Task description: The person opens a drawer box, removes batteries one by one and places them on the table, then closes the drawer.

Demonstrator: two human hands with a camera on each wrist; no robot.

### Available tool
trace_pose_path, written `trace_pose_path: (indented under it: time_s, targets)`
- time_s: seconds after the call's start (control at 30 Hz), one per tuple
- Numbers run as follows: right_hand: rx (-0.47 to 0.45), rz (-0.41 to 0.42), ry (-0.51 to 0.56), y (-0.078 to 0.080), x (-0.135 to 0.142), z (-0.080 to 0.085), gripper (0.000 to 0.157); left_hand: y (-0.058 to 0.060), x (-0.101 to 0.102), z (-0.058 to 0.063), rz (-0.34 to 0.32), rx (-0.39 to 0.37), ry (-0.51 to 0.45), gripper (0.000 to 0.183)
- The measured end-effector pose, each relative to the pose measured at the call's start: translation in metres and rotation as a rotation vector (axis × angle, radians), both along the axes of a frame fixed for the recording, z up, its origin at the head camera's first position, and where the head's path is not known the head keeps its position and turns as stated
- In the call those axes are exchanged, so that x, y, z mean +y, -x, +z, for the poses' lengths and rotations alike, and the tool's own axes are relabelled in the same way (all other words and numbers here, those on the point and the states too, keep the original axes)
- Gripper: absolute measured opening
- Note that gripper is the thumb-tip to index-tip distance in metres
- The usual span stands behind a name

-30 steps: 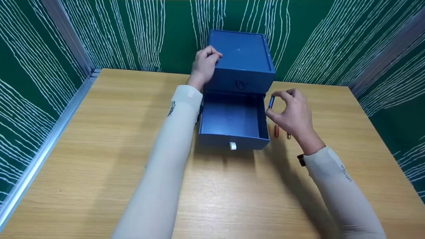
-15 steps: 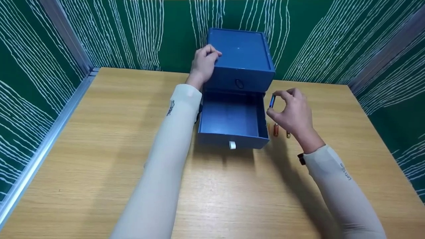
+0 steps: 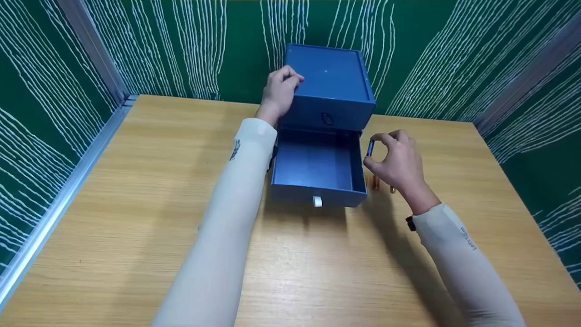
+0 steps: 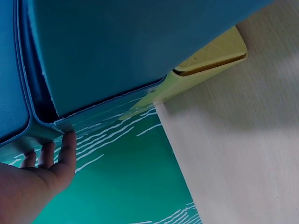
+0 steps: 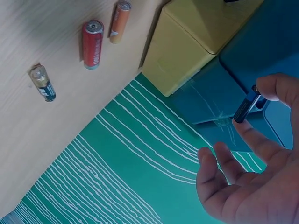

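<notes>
My right hand pinches a small dark blue and black battery between thumb and index finger, its other fingers loosely bent. It hovers just right of a pulled-out blue drawer, whose bare floor shows. That drawer belongs to a stacked blue drawer unit. My left hand rests on the unit's upper left edge. In the left wrist view, several fingertips touch its side, and the thumb is hidden. A red battery, an orange battery and a gold battery are on the table.
A yellow lower tier sits under the blue ones. The closed upper drawer has a dark ring pull, the open one a pale tab. Green walls with white streaks stand around the wooden table.
The view tilts slightly. My right hand stays beside the drawer with the battery pinched, nearly still. My left hand remains on the unit's edge.
</notes>
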State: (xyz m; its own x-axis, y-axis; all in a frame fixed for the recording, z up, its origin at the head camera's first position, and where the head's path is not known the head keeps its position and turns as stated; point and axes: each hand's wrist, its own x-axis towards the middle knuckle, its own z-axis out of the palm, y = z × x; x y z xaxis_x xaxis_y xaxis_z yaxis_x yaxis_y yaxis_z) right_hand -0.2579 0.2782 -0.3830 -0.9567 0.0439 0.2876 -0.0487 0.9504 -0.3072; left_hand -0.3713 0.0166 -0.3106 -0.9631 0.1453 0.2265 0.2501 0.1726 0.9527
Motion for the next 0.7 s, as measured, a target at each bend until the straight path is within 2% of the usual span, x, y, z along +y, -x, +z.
trace_pose_path:
  time_s: [0.2,0.57,0.7]
  targets:
    - [-0.028,0.006,-0.016,0.003,0.001,-0.008,0.051,-0.012,-0.001,0.009,0.001,-0.02,0.004,0.018]
    - [-0.102,0.032,-0.082,0.007,0.006,-0.022,0.049,-0.01,-0.001,0.007,-0.006,-0.005,0.006,0.019]
    - [-0.095,0.057,-0.102,0.007,0.007,-0.027,0.048,0.005,0.001,-0.004,0.007,0.016,0.024,0.019]
